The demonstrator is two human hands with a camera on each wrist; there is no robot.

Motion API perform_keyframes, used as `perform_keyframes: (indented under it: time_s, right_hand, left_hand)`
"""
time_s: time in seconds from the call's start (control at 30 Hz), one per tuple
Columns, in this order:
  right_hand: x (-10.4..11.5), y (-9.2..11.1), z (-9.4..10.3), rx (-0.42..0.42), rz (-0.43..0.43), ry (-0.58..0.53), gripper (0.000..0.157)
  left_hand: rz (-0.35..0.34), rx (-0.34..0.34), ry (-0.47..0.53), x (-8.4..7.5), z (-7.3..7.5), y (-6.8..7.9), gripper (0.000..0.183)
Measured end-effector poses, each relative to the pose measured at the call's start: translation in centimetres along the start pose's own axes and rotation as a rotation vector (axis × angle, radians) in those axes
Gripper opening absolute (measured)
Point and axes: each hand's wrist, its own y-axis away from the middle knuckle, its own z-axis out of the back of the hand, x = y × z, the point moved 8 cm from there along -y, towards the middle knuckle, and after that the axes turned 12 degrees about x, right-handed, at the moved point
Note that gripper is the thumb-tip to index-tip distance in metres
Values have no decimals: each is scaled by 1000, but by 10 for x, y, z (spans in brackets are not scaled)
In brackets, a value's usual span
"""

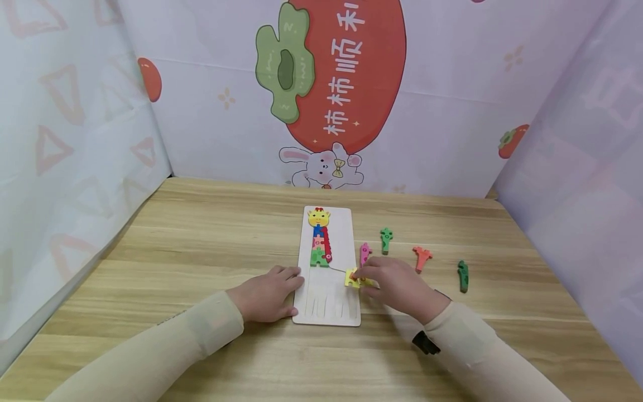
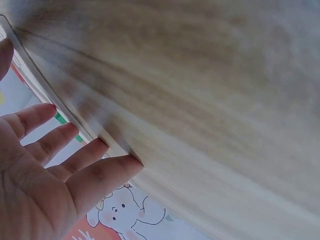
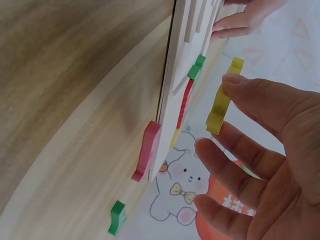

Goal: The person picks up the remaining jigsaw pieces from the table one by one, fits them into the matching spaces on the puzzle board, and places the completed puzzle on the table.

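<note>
A pale wooden puzzle board (image 1: 321,304) lies on the table. In its upper left part sit a yellow giraffe-head piece (image 1: 318,217), blue, pink and green (image 1: 318,257) neck pieces, and a red mane piece (image 1: 326,245). My left hand (image 1: 266,293) touches the board's left edge, its fingers extended along that side in the left wrist view (image 2: 55,170). My right hand (image 1: 397,282) pinches a yellow puzzle piece (image 3: 221,102) between thumb and fingers. That piece is raised over the board's right edge, apart from the board.
To the right of the board lie a pink piece (image 1: 365,252), a green piece (image 1: 386,241), an orange piece (image 1: 422,258) and a dark green piece (image 1: 462,276). Printed cloth (image 1: 442,111) walls in the wooden table (image 1: 201,234) at the back and both sides.
</note>
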Motion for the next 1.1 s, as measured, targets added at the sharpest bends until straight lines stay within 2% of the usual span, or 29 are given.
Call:
perform_keyframes:
  time_s: [0.3, 0.67, 1.1]
  right_hand:
    - [2, -5, 1, 13, -15, -3, 30]
    - [5, -9, 3, -1, 15, -1, 30]
    - [8, -17, 4, -12, 25, 3, 27]
  left_hand:
    - [6, 12, 8, -2, 1, 0, 66]
    - [6, 5, -6, -2, 2, 0, 66]
    - [-20, -13, -4, -3, 2, 1, 64]
